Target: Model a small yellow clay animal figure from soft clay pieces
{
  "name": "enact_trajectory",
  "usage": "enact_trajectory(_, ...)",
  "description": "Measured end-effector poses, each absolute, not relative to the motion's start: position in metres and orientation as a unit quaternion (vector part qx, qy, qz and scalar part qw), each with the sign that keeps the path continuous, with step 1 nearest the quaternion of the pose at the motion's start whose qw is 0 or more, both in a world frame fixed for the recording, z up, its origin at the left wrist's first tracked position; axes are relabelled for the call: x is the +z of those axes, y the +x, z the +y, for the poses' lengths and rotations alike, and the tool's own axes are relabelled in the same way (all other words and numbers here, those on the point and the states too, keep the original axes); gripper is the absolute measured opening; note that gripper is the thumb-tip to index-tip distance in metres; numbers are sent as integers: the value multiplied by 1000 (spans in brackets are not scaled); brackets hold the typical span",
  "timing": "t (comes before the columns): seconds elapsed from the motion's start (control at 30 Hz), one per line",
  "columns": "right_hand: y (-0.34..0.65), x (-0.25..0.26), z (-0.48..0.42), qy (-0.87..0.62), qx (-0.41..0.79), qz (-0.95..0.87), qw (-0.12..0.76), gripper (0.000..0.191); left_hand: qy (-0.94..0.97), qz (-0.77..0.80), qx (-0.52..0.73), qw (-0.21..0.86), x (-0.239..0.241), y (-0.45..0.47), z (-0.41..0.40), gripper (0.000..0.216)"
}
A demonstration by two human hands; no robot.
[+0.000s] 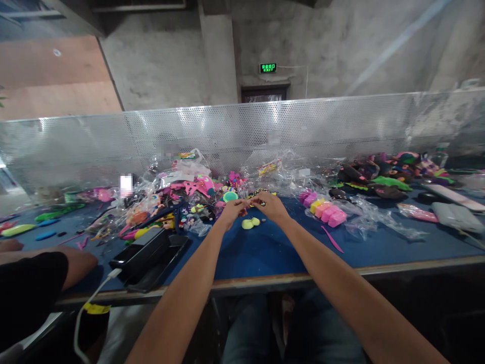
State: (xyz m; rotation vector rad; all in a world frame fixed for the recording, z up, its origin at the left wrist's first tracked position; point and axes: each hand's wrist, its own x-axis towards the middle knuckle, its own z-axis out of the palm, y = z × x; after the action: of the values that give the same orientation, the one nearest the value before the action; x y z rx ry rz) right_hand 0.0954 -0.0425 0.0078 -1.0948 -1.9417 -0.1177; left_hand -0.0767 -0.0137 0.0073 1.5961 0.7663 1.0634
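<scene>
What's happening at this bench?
A person's left hand and right hand meet over the blue table, fingertips together; whatever they pinch is too small to make out. Pale yellow lumps lie just below the hands. A pink tool lies off to the right, untouched.

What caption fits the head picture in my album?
Left hand and right hand close together by pale-yellow lumps on a blue table.

On the concrete wall (162, 65) we see a lit green exit sign (268, 68), above a perforated metal partition (223, 129); lower left, a white cable (78, 323) hangs.
</scene>
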Motion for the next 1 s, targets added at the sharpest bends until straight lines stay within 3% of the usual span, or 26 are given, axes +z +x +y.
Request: enact_trajectory(1.0,92,11,-48,-466,-58,-766,440,15,665,329,458,491,1,-76,-4,37)
